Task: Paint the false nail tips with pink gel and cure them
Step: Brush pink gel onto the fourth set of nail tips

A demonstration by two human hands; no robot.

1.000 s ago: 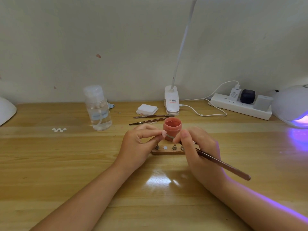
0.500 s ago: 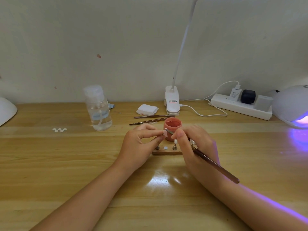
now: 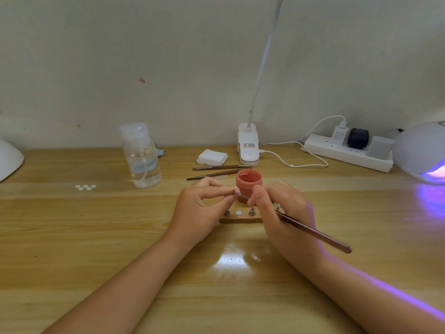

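Note:
My left hand [image 3: 204,208] pinches a small pale false nail tip [image 3: 236,189] between thumb and forefinger, just above the wooden nail stand [image 3: 240,219]. My right hand [image 3: 284,210] grips a brown brush [image 3: 313,233]; its metal ferrule reaches left to the tip. Behind both hands stands the open pink gel pot [image 3: 248,183]. The stand carries metal pegs and one white disc [image 3: 238,212]; its right end is hidden by my right hand.
A UV nail lamp [image 3: 423,153] glows purple at the far right beside a white power strip [image 3: 346,154]. A clear pump bottle [image 3: 142,156], several white stickers [image 3: 85,187], two spare brushes [image 3: 216,171], white pads [image 3: 212,157] and a clip lamp base [image 3: 248,148] lie behind.
My right hand has shifted left, bringing the brush head onto the nail tip held by my left hand. The brush handle now points lower right. My left hand has barely moved.

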